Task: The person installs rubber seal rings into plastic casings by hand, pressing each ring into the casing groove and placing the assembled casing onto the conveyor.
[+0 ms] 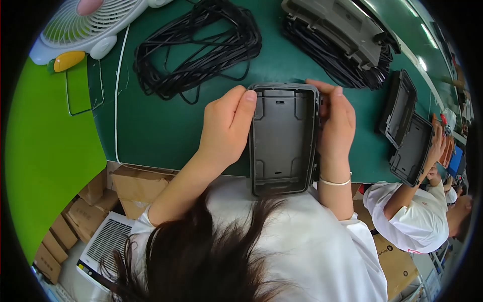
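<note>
A dark grey plastic case [283,136] with a hollow, bare interior faces me at the table's front edge. My left hand [229,123] grips its left rim, thumb lying along the upper left corner. On the opposite side my right hand [336,121] is closed around the wall, with fingers partly hidden behind the case. Beyond the case, a loose coil of black cable [198,48] lies on the green table [161,133]. At the upper right, a grey plastic box [342,30] rests on more bundled black cable [322,58].
An opened dark case [411,148] lies to the right, beside a co-worker's hand [436,143]. At upper left stands a white fan [83,27] with a carrot-shaped ornament [69,61]. Cardboard boxes [138,186] and a white grilled unit [108,244] sit below the table's edge.
</note>
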{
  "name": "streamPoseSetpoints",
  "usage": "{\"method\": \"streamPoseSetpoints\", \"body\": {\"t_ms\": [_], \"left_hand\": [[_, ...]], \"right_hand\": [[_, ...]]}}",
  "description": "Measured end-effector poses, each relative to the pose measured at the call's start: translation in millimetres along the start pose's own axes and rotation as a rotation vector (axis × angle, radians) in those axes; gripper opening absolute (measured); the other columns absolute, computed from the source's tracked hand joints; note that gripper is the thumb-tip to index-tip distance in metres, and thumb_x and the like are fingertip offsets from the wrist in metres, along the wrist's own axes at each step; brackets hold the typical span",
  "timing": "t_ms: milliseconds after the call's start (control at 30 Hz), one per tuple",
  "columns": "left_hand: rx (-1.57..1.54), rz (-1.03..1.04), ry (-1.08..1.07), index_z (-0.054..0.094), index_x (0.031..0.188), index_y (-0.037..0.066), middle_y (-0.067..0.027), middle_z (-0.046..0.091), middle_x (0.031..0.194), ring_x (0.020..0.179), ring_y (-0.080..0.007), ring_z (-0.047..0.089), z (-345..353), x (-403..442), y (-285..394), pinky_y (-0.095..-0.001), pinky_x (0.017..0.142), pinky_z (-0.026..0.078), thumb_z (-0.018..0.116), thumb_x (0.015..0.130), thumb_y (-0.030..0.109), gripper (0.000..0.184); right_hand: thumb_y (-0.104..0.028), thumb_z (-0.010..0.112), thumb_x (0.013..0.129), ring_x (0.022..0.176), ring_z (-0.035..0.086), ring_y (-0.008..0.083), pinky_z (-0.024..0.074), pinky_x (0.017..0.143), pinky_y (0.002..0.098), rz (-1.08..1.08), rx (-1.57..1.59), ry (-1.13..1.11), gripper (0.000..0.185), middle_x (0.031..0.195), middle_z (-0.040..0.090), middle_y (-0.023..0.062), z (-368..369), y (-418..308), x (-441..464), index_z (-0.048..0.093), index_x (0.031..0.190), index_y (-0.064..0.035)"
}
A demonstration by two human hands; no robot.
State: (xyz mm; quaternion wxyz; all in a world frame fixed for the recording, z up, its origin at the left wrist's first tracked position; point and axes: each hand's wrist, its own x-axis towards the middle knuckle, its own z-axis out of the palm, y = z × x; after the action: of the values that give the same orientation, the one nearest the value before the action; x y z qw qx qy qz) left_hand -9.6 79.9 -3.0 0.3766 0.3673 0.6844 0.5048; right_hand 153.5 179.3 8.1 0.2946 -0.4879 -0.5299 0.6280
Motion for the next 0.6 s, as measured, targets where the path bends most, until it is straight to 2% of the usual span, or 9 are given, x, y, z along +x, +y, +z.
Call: {"method": "streamPoseSetpoints", "body": {"t_ms": [67, 133, 233, 333, 433, 500, 533, 567, 600], "left_hand": [[-0.047, -0.047, -0.012, 0.038, 0.067, 0.0, -0.0077, 0.033, 0.053, 0.05, -0.0132, 0.028, -0.9, 0.5, -0.3, -0.0326, 0.046, 0.027, 0.048, 0.097, 0.018, 0.036], [-0.045, -0.068, -0.015, 0.037, 0.066, 0.0, -0.0074, 0.032, 0.052, 0.05, -0.0128, 0.027, -1.8, -0.3, 0.3, -0.0328, 0.046, 0.027, 0.048, 0.097, 0.018, 0.037], [0.042, 0.037, 0.011, 0.037, 0.067, 0.0, -0.0075, 0.032, 0.053, 0.05, -0.0133, 0.026, 1.3, -0.1, 0.5, -0.0334, 0.046, 0.027, 0.049, 0.097, 0.018, 0.036], [0.089, 0.064, 0.005, 0.038, 0.067, 0.0, -0.008, 0.032, 0.053, 0.05, -0.0135, 0.027, 0.2, -1.0, 1.3, -0.0338, 0.046, 0.027, 0.049, 0.096, 0.018, 0.036], [0.129, 0.118, 0.015, 0.037, 0.068, 0.0, -0.0097, 0.034, 0.054, 0.049, -0.0139, 0.027, 0.1, -0.1, 0.1, -0.035, 0.046, 0.027, 0.049, 0.097, 0.02, 0.037], [0.051, 0.032, -0.005, 0.04, 0.068, 0.001, -0.0083, 0.038, 0.053, 0.048, -0.0127, 0.032, -0.3, -2.7, -5.0, -0.0325, 0.046, 0.03, 0.048, 0.097, 0.021, 0.037], [0.013, -0.008, -0.014, 0.041, 0.068, 0.001, -0.0077, 0.041, 0.053, 0.047, -0.0122, 0.035, -1.0, -3.1, -6.5, -0.0312, 0.045, 0.031, 0.048, 0.097, 0.022, 0.037], [-0.151, -0.144, -0.014, 0.042, 0.068, 0.001, -0.0063, 0.043, 0.054, 0.047, -0.0115, 0.038, -2.4, -4.0, -2.1, -0.0293, 0.045, 0.033, 0.048, 0.098, 0.022, 0.037], [-0.311, -0.282, -0.011, 0.044, 0.068, 0.002, -0.0049, 0.045, 0.054, 0.048, -0.0108, 0.041, -4.5, -7.1, 6.1, -0.0275, 0.045, 0.035, 0.047, 0.098, 0.023, 0.037]], "right_hand": [[-0.025, 0.042, 0.1, 0.073, 0.051, 0.0062, 0.0425, 0.068, 0.0211, 0.106, 0.039, -0.036, 0.038, 0.078, 0.06, 0.0012, -3.0, -12.3, -4.4, 0.062, 0.107, 0.0064], [-0.022, 0.043, 0.099, 0.07, 0.049, 0.0058, 0.042, 0.065, 0.021, -0.002, -0.066, -0.088, 0.034, 0.076, 0.058, -0.0005, 1.8, -11.2, -9.1, 0.061, 0.11, 0.0049], [-0.019, 0.044, 0.099, 0.069, 0.05, 0.0064, 0.0429, 0.065, 0.0217, -0.179, -0.197, -0.056, 0.029, 0.075, 0.057, -0.0009, 3.8, 7.0, -7.0, 0.06, 0.111, 0.0016], [-0.017, 0.046, 0.098, 0.071, 0.051, 0.0075, 0.0435, 0.067, 0.0216, -0.206, -0.351, -0.069, 0.025, 0.079, 0.059, 0.0, 3.4, 2.5, -8.9, 0.06, 0.113, -0.0016], [-0.019, 0.046, 0.099, 0.065, 0.049, 0.0077, 0.0424, 0.062, 0.022, -0.261, -0.529, -0.105, 0.027, 0.076, 0.057, -0.0013, 2.8, -2.2, -5.0, 0.058, 0.116, -0.0028], [-0.02, 0.046, 0.098, 0.059, 0.044, 0.0069, 0.0389, 0.056, 0.0225, -0.294, -0.345, -0.134, 0.029, 0.072, 0.053, -0.0029, 0.2, 11.1, 0.2, 0.056, 0.119, -0.002], [-0.021, 0.047, 0.098, 0.058, 0.044, 0.0064, 0.038, 0.054, 0.0223, -0.224, -0.203, -0.179, 0.031, 0.072, 0.052, -0.0031, -4.8, 10.7, 1.3, 0.055, 0.121, -0.0015], [-0.021, 0.047, 0.098, 0.056, 0.043, 0.0059, 0.0372, 0.053, 0.022, -0.15, -0.062, -0.213, 0.032, 0.071, 0.051, -0.0033, -9.9, 10.2, 2.3, 0.054, 0.123, -0.0011], [-0.022, 0.047, 0.098, 0.057, 0.044, 0.0054, 0.0372, 0.053, 0.0214, 0.016, 0.131, -0.281, 0.034, 0.072, 0.052, -0.003, -21.4, 1.0, 1.7, 0.053, 0.124, -0.0005]]}}
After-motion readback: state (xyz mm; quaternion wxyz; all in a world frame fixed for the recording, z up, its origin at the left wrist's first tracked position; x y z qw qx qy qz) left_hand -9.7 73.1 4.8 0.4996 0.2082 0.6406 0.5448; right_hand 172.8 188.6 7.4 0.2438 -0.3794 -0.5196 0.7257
